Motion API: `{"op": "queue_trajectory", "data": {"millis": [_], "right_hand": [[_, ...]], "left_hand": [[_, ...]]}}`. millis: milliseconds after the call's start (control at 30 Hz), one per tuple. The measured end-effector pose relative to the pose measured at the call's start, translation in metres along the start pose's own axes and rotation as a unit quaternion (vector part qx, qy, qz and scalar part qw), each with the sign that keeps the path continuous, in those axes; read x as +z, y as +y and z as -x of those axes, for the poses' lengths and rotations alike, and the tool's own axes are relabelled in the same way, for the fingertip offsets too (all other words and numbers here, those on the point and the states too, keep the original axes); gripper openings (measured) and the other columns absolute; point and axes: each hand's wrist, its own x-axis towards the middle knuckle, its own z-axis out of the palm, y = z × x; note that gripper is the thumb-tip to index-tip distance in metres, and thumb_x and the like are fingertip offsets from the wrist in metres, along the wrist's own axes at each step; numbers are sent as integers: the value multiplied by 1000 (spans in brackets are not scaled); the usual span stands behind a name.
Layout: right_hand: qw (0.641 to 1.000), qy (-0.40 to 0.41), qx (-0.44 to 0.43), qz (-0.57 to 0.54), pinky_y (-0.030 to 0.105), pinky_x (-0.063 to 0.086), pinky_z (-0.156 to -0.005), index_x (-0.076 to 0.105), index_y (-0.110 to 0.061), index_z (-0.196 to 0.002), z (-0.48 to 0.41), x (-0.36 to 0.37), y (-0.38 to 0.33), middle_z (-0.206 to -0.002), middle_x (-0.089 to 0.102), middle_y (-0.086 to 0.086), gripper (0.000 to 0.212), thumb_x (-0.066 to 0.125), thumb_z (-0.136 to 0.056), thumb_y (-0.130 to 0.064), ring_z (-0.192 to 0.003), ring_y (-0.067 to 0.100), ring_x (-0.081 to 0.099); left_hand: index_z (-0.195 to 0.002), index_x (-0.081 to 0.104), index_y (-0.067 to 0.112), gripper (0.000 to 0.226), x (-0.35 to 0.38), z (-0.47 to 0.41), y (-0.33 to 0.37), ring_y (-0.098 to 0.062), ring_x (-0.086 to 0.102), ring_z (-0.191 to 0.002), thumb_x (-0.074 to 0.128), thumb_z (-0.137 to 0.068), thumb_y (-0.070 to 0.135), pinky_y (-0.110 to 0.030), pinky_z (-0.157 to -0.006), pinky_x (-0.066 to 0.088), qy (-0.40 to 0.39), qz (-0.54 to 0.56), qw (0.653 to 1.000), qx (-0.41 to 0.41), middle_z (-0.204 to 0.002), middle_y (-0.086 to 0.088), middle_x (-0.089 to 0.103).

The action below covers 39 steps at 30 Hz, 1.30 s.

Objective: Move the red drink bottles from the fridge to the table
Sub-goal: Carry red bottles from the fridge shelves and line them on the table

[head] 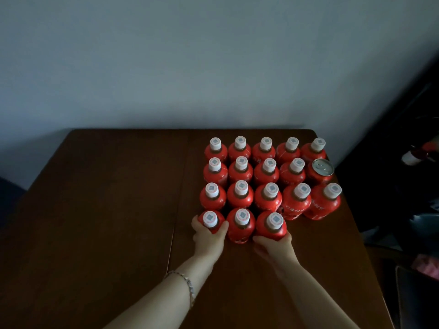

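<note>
Several red drink bottles with white caps stand in rows on the dark wooden table (107, 210), at its right half. In the nearest row stand three bottles. My left hand (209, 238) is wrapped around the leftmost one (211, 221). The rightmost one (272, 225) is gripped by my right hand (273, 245). The middle bottle (241, 224) stands between them, untouched. A red can (322, 170) with a silver top stands in the second row at the right end.
A grey wall rises behind the table. The table's right edge runs close to the bottles. Dark clutter and a red-and-white object (420, 154) lie to the right beyond the table. The table's left half is bare wood.
</note>
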Motion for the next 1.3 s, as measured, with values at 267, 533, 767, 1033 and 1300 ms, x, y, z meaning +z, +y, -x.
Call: {"op": "queue_trajectory", "data": {"millis": [267, 533, 767, 1033, 1300], "right_hand": [[985, -16, 40, 165, 27, 54, -59, 35, -18, -126, 12, -4, -16, -112, 51, 16, 67, 73, -73, 0, -90, 24, 62], [833, -121, 57, 537, 19, 47, -56, 62, -6, -103, 72, -31, -40, -73, 56, 2, 19, 59, -89, -18, -65, 10, 55], [810, -29, -38, 585, 19, 37, -50, 62, -10, -93, 159, -60, -47, -79, 55, 8, 18, 54, -92, -26, -57, 12, 46], [830, 207, -8, 518, 22, 40, -67, 57, -23, -73, 315, -164, 25, -68, 47, -10, 19, 51, -90, -25, -76, 15, 51], [825, 399, 118, 382, 21, 39, -65, 48, -24, -61, 557, -275, 144, -80, 54, 1, 29, 52, -90, -26, -80, 19, 49]], "left_hand": [[-148, -2, 17, 96, 2, 19, 14, -36, 42, -128, 66, -84, 35, -41, -101, 38, 26, -26, 999, -36, -147, -20, 32], [-97, 57, 11, 25, -28, 62, 16, -14, 57, -76, 52, -90, 34, -24, -61, 42, -182, -431, 884, 23, -89, -2, 60], [-80, 60, 8, 26, -22, 103, 48, -25, 62, -77, 47, -91, 27, -27, -62, 42, -215, -567, 747, 272, -79, -9, 63], [-117, 56, 12, 32, 55, 249, 19, -28, 57, -110, 44, -93, 30, -35, -90, 46, -361, -616, 537, 450, -121, -9, 59], [-105, 61, 10, 29, 107, 510, -81, -33, 60, -104, 45, -90, 28, -35, -86, 48, -496, -537, 294, 616, -114, -14, 64]]}}
